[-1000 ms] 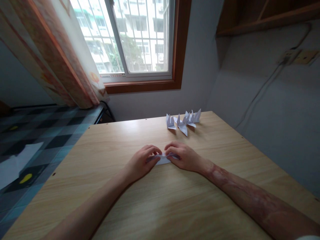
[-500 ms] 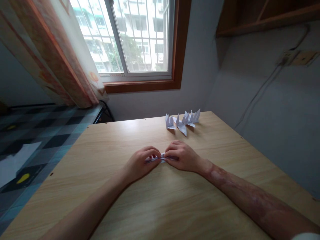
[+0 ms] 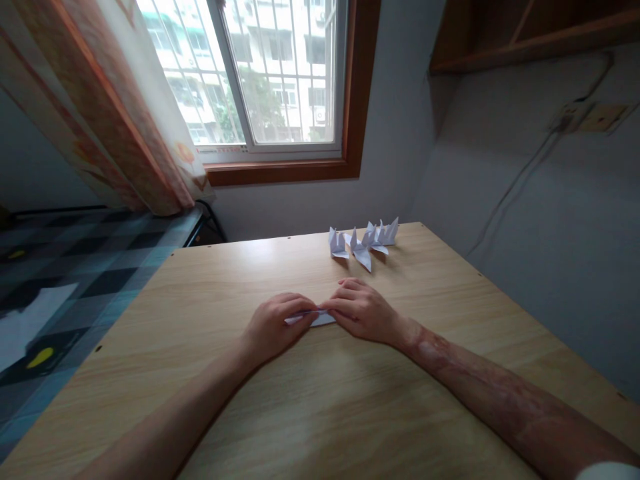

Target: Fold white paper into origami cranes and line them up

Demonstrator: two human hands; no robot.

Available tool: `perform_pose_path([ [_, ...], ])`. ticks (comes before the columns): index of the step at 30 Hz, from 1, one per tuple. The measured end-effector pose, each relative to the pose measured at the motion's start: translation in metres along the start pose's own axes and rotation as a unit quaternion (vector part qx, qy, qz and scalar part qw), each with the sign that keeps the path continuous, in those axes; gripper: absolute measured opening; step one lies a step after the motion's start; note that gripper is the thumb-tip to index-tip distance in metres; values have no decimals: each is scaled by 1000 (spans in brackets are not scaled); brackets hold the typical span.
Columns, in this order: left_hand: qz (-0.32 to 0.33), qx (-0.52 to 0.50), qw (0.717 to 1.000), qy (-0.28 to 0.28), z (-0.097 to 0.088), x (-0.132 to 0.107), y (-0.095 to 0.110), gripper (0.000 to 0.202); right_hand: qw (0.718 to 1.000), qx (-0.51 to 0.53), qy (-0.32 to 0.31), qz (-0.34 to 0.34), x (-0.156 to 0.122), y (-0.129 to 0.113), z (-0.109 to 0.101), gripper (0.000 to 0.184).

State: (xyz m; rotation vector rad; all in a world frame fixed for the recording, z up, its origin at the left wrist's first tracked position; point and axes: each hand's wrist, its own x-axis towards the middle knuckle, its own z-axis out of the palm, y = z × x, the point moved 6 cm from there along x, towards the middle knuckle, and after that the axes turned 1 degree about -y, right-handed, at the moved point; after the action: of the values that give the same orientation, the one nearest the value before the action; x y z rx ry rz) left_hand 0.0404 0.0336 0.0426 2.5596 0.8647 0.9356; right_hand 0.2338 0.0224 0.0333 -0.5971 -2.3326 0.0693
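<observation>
A small folded piece of white paper (image 3: 323,319) lies low over the middle of the wooden table (image 3: 320,400). My left hand (image 3: 280,325) pinches its left part between thumb and fingers. From the other side my right hand (image 3: 364,310) grips the paper, its fingertips nearly meeting the left ones at the upper edge. Much of the paper is hidden under both hands. Beyond them, several folded white paper figures (image 3: 361,250) with pointed tips stand in a row toward the table's back right.
Left of the table is a bed with a checked cover (image 3: 95,250), with white sheets of paper (image 3: 35,320) on it. A window (image 3: 285,87) and a patterned curtain (image 3: 115,113) are behind. A cable (image 3: 510,187) hangs on the right wall.
The fingertips of both hands have come closer together along the paper's upper edge. A flat white strip of the paper now shows below them. The standing paper figures have stayed in place.
</observation>
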Motion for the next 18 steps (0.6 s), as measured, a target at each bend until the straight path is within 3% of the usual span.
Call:
perform_pose_path([
  [5, -3, 10, 998, 55, -7, -4, 3, 10, 1000, 20, 9, 15, 1, -1, -1, 21],
  [8, -9, -5, 998, 55, -7, -6, 4, 11, 999, 36, 10, 28, 2, 0, -1, 8],
  [10, -28, -37, 997, 59, -6, -7, 1, 15, 998, 43, 17, 47, 2, 1, -2, 9],
  [14, -110, -128, 980, 101, -13, -8, -12, 36, 987, 97, 36, 124, 1, 9, -4, 13],
  [18, -133, -240, 950, 150, -19, -7, -17, 41, 941, 232, 68, 237, 0, 20, -1, 17],
])
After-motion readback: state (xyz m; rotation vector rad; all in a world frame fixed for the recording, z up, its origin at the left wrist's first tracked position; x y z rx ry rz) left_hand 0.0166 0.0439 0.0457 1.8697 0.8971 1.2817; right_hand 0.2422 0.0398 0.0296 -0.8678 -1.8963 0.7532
